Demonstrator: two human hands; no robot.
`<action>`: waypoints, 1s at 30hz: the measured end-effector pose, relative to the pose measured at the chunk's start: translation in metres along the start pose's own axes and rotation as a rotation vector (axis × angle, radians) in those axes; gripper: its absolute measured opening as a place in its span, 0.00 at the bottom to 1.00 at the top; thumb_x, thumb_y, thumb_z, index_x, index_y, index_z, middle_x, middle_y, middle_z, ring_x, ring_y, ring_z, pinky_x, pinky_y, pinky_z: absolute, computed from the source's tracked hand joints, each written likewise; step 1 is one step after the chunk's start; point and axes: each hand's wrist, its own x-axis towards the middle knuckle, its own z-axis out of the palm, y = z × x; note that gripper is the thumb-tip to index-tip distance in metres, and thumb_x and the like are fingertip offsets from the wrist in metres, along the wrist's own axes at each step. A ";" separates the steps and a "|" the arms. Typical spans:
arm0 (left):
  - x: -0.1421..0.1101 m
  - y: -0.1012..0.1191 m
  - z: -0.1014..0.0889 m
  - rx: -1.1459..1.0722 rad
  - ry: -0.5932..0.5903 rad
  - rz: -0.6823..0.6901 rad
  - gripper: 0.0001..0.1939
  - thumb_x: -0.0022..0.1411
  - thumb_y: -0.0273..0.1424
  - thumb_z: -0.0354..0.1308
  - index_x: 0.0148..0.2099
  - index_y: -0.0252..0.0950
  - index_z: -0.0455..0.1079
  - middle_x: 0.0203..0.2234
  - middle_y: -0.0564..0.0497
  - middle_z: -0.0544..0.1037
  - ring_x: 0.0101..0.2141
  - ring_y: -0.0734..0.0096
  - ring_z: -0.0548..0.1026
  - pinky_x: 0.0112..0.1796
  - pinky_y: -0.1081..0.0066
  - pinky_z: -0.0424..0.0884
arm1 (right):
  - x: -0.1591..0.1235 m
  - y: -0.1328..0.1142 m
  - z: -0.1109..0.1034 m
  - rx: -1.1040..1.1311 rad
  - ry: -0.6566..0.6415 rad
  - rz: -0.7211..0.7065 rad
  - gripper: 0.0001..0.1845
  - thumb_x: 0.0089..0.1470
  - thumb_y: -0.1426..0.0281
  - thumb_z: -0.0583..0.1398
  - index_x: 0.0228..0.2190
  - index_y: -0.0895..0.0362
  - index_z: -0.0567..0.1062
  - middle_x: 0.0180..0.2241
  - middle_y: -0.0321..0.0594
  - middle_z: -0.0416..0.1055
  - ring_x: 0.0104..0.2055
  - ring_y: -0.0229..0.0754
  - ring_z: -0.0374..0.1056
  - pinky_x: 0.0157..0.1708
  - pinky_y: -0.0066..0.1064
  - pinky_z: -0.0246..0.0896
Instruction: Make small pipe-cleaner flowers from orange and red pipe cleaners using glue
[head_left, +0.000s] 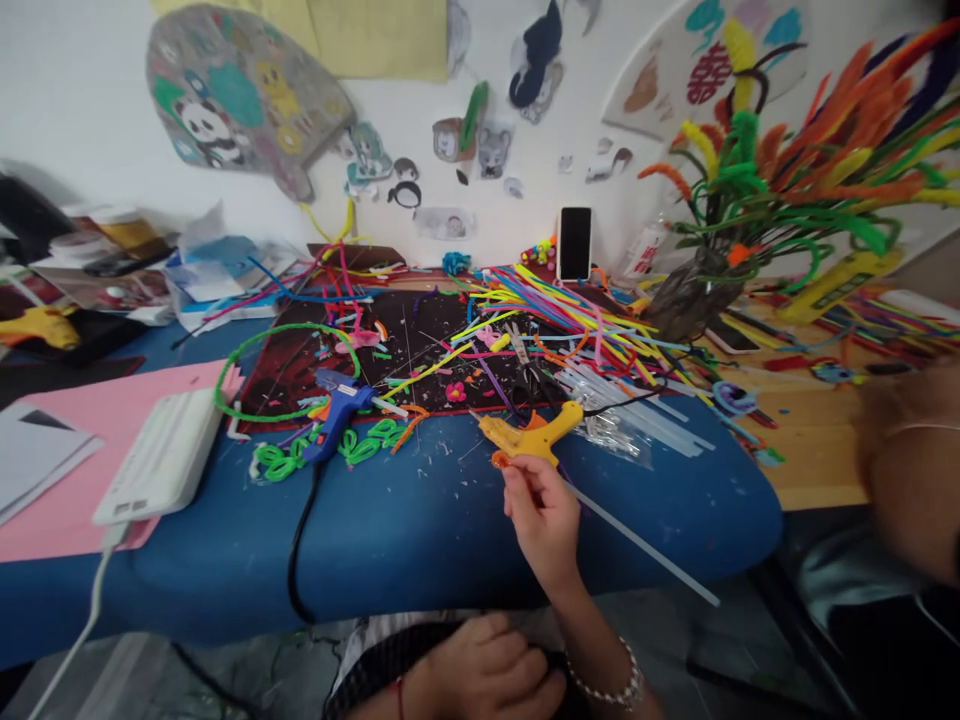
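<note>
— Right above the right hand [541, 515], what is it pinching?
— The yellow glue gun [529, 434], by its handle. It could tip and burn fingers. Left hand [484, 670] rests curled, holding nothing, in the lap.

Bare blue tabletop [420, 520] along the near edge; farther back, blocked by glue guns [529, 435], pipe cleaners [585, 320], cable [304, 530].

Bright, even indoor light, soft shadows, strong wide-angle bending at edges, perhaps motion blur far right.
</note>
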 end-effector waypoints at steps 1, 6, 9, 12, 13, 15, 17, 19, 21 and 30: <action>0.012 -0.005 -0.019 0.090 0.142 -0.101 0.09 0.63 0.25 0.53 0.44 0.33 0.72 0.25 0.52 0.76 0.24 0.71 0.70 0.29 0.68 0.66 | 0.001 -0.001 0.000 -0.005 -0.008 0.008 0.06 0.58 0.67 0.58 0.32 0.58 0.72 0.16 0.28 0.63 0.16 0.31 0.60 0.16 0.22 0.59; 0.062 -0.073 -0.088 0.241 0.191 -0.770 0.08 0.62 0.21 0.51 0.38 0.35 0.70 0.30 0.47 0.75 0.34 0.63 0.71 0.37 0.61 0.68 | 0.008 -0.007 -0.002 -0.058 -0.103 0.102 0.10 0.58 0.65 0.58 0.32 0.60 0.73 0.15 0.27 0.61 0.15 0.31 0.58 0.16 0.22 0.56; 0.067 -0.105 -0.095 0.179 0.190 -0.865 0.09 0.64 0.23 0.50 0.38 0.36 0.71 0.34 0.47 0.76 0.40 0.62 0.73 0.47 0.55 0.67 | 0.012 -0.010 -0.006 -0.105 -0.172 0.118 0.11 0.58 0.64 0.58 0.32 0.60 0.73 0.14 0.27 0.59 0.15 0.32 0.57 0.16 0.22 0.54; 0.063 -0.108 -0.094 -0.004 0.291 -0.890 0.09 0.64 0.25 0.52 0.44 0.36 0.73 0.39 0.45 0.78 0.45 0.62 0.74 0.50 0.58 0.67 | 0.016 -0.016 -0.012 -0.239 -0.243 0.026 0.10 0.58 0.65 0.57 0.31 0.59 0.74 0.16 0.29 0.64 0.16 0.33 0.60 0.17 0.23 0.55; 0.063 -0.104 -0.094 -0.104 0.295 -0.903 0.09 0.64 0.26 0.54 0.44 0.36 0.73 0.39 0.46 0.79 0.43 0.63 0.75 0.47 0.62 0.70 | 0.018 -0.019 -0.014 -0.291 -0.259 -0.029 0.09 0.58 0.66 0.57 0.31 0.59 0.74 0.17 0.31 0.67 0.17 0.34 0.62 0.18 0.23 0.57; 0.064 -0.096 -0.095 -0.287 0.286 -0.941 0.06 0.63 0.27 0.56 0.41 0.36 0.74 0.35 0.48 0.81 0.37 0.66 0.78 0.40 0.69 0.73 | 0.020 -0.026 -0.017 -0.381 -0.287 -0.154 0.07 0.58 0.69 0.57 0.30 0.57 0.74 0.20 0.33 0.72 0.20 0.34 0.67 0.21 0.23 0.60; 0.067 -0.090 -0.095 -0.399 0.294 -0.977 0.05 0.62 0.27 0.58 0.36 0.36 0.75 0.30 0.49 0.81 0.32 0.69 0.78 0.35 0.72 0.73 | 0.022 -0.032 -0.018 -0.446 -0.307 -0.282 0.06 0.58 0.71 0.57 0.31 0.56 0.74 0.23 0.33 0.75 0.22 0.35 0.70 0.24 0.23 0.62; 0.069 -0.088 -0.094 -0.453 0.324 -1.004 0.05 0.61 0.27 0.58 0.34 0.35 0.75 0.28 0.50 0.81 0.30 0.69 0.78 0.34 0.73 0.73 | 0.023 -0.036 -0.018 -0.502 -0.312 -0.413 0.06 0.59 0.72 0.57 0.31 0.56 0.74 0.24 0.34 0.76 0.23 0.35 0.72 0.25 0.24 0.63; 0.069 -0.086 -0.092 -0.463 0.372 -1.016 0.06 0.61 0.26 0.59 0.32 0.35 0.75 0.26 0.50 0.81 0.29 0.70 0.78 0.32 0.74 0.73 | 0.022 -0.036 -0.016 -0.562 -0.300 -0.531 0.06 0.60 0.74 0.56 0.32 0.57 0.73 0.24 0.35 0.76 0.24 0.36 0.72 0.26 0.26 0.63; 0.051 -0.066 -0.092 -0.426 0.397 -0.798 0.24 0.60 0.35 0.62 0.58 0.42 0.67 0.39 0.48 0.81 0.37 0.67 0.78 0.40 0.69 0.74 | 0.023 -0.035 -0.029 -0.655 -0.234 -1.084 0.04 0.60 0.77 0.57 0.37 0.63 0.72 0.21 0.38 0.76 0.21 0.38 0.70 0.22 0.31 0.63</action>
